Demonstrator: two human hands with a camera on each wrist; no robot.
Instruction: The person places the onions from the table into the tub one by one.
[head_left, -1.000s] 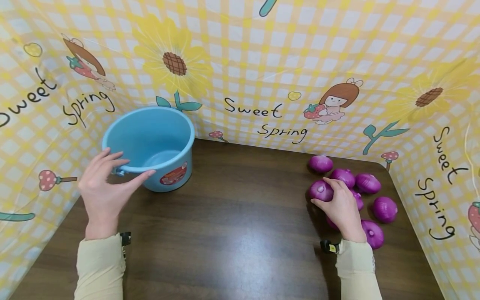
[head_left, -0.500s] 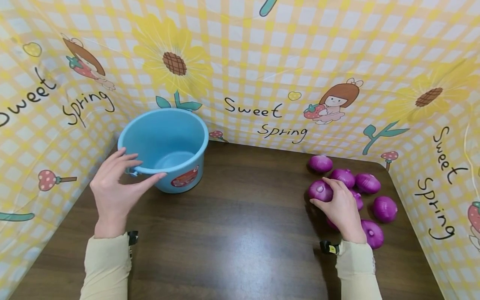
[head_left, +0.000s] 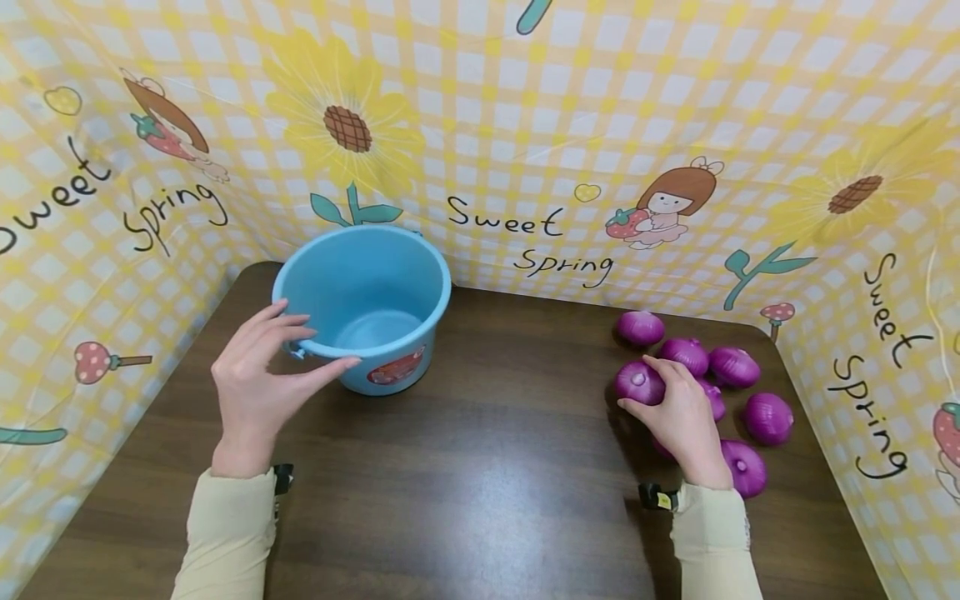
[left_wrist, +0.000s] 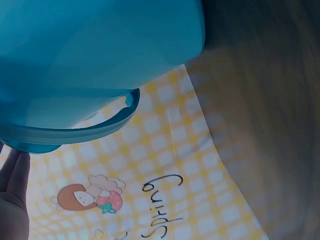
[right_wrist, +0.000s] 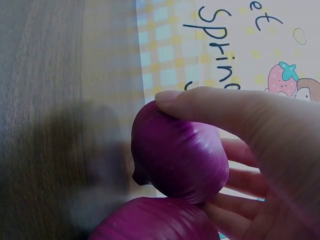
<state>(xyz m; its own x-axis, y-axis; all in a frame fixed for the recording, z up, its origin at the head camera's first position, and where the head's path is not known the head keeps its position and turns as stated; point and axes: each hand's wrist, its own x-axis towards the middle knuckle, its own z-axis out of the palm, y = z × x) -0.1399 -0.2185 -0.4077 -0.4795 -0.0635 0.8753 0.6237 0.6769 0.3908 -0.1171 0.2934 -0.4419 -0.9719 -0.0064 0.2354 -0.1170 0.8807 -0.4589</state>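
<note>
At the left, my left hand (head_left: pixel 258 379) grips the near-left rim of a light blue plastic bucket (head_left: pixel 390 371), fingers over the edge and thumb along the front. The bucket stands upright with bare insides and a red label low on its side. The left wrist view shows the bucket's wall (left_wrist: pixel 100 45) close up, with fingers (left_wrist: pixel 20 175) at the lower left. Over at the right, my right hand (head_left: pixel 682 417) holds a purple onion (head_left: pixel 639 383) between thumb and fingers. In the right wrist view this onion (right_wrist: pixel 175 155) sits directly above another onion (right_wrist: pixel 155 222).
Several more purple onions (head_left: pixel 768 418) lie grouped around the right hand, near the right edge of the brown wooden table (head_left: pixel 480 467). A yellow-checked printed cloth (head_left: pixel 495 125) rises as walls at the back and on both sides.
My left hand has slid the bucket to the right and slightly nearer, baring the table's back-left corner. The right hand keeps holding the onion in almost the same place.
</note>
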